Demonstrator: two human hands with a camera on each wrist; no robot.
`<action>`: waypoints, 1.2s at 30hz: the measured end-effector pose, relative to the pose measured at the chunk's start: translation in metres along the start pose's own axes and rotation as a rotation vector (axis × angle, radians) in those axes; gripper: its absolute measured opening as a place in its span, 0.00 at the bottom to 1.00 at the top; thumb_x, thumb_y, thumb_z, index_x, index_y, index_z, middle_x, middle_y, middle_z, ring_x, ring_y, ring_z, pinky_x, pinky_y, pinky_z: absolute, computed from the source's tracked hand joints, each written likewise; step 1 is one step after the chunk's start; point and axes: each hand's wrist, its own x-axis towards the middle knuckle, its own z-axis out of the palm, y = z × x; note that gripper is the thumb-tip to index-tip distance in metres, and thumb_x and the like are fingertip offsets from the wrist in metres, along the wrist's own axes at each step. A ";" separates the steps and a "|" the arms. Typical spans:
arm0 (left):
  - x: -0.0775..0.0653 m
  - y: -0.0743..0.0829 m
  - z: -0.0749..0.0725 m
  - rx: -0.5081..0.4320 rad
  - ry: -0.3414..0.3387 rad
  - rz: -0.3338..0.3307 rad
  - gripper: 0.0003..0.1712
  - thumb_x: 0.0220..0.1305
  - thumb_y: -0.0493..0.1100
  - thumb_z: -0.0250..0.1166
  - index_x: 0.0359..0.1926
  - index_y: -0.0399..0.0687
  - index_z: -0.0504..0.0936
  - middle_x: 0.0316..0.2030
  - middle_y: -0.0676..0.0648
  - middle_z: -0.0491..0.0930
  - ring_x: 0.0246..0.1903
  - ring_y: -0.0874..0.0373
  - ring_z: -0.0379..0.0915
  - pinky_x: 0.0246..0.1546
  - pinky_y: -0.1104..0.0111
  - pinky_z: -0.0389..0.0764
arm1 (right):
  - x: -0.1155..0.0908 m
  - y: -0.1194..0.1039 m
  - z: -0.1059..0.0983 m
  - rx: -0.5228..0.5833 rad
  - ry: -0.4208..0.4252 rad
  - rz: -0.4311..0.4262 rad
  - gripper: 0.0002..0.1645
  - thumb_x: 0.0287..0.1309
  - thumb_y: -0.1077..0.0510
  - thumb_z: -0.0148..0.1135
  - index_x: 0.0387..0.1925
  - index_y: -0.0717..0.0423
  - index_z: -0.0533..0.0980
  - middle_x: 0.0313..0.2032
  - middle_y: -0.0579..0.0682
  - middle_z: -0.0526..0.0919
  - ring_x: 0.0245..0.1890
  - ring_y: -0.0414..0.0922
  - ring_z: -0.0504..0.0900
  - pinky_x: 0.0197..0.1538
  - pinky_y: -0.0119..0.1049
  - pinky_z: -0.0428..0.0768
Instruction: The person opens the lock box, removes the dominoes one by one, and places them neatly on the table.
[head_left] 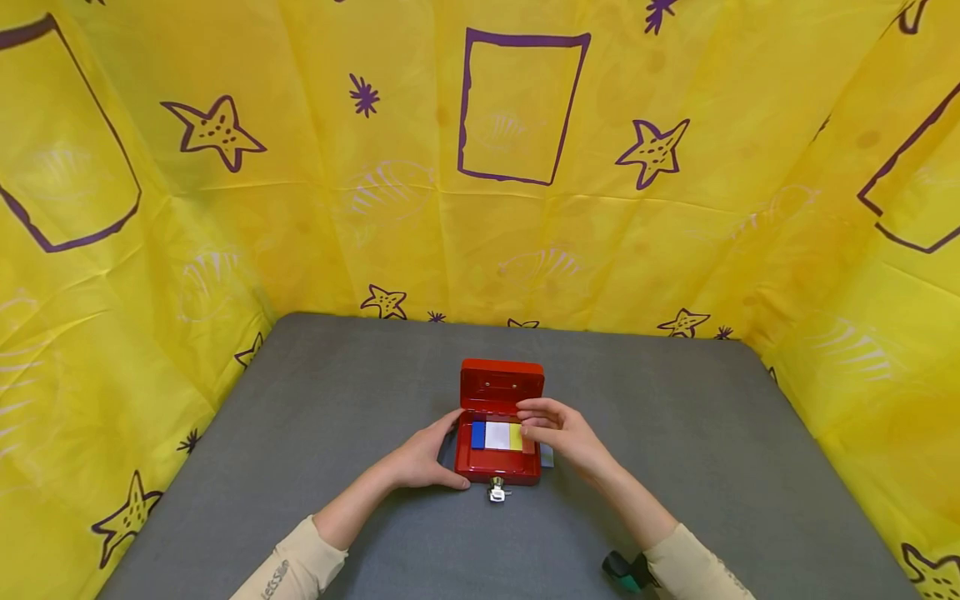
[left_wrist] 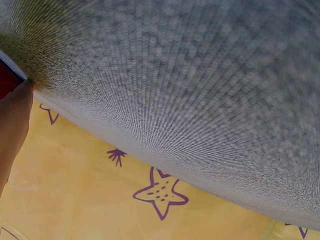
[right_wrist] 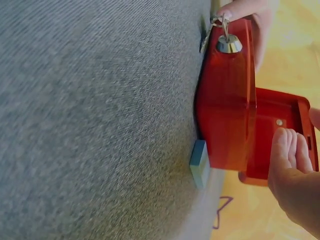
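A red cash box (head_left: pixel 498 477) stands on the grey table with its lid (head_left: pixel 501 385) raised at the back. Inside lie a blue block (head_left: pixel 478 435), a white block (head_left: pixel 497 436), a yellow block (head_left: pixel 515 437) and an orange-red block (head_left: pixel 528 447) in a row. My left hand (head_left: pixel 422 457) grips the box's left side, thumb at the front corner, fingers towards the back. Over the right end of the box hovers my right hand (head_left: pixel 564 433); in the right wrist view its fingers (right_wrist: pixel 287 145) are apart from the thumb. A light blue block (right_wrist: pixel 200 162) lies beside the box's right wall.
A keyring with keys (head_left: pixel 497 493) hangs from the lock (right_wrist: pixel 229 44) on the box's front. Near the right sleeve is a dark green and black object (head_left: pixel 626 572), partly hidden. Yellow patterned cloth (head_left: pixel 420 225) walls the table's back and sides.
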 end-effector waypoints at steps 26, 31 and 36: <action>0.000 0.000 -0.001 -0.022 -0.009 0.006 0.60 0.44 0.51 0.79 0.74 0.46 0.54 0.69 0.43 0.63 0.66 0.45 0.59 0.64 0.44 0.62 | -0.007 -0.037 0.023 -0.192 -0.100 -0.040 0.24 0.60 0.62 0.63 0.57 0.68 0.73 0.52 0.67 0.78 0.47 0.57 0.78 0.46 0.40 0.82; 0.000 -0.001 -0.001 -0.024 -0.010 -0.002 0.61 0.44 0.51 0.79 0.74 0.46 0.53 0.69 0.42 0.62 0.66 0.44 0.59 0.63 0.43 0.62 | 0.003 -0.020 0.025 -0.255 -0.084 -0.079 0.23 0.60 0.61 0.64 0.56 0.65 0.75 0.52 0.64 0.80 0.47 0.55 0.79 0.46 0.37 0.80; 0.000 0.000 -0.001 -0.028 -0.013 -0.013 0.61 0.45 0.51 0.79 0.74 0.46 0.53 0.69 0.42 0.61 0.67 0.43 0.58 0.63 0.41 0.61 | 0.012 -0.003 0.025 -0.339 -0.076 -0.116 0.22 0.58 0.57 0.66 0.54 0.57 0.77 0.49 0.56 0.82 0.46 0.49 0.80 0.51 0.43 0.79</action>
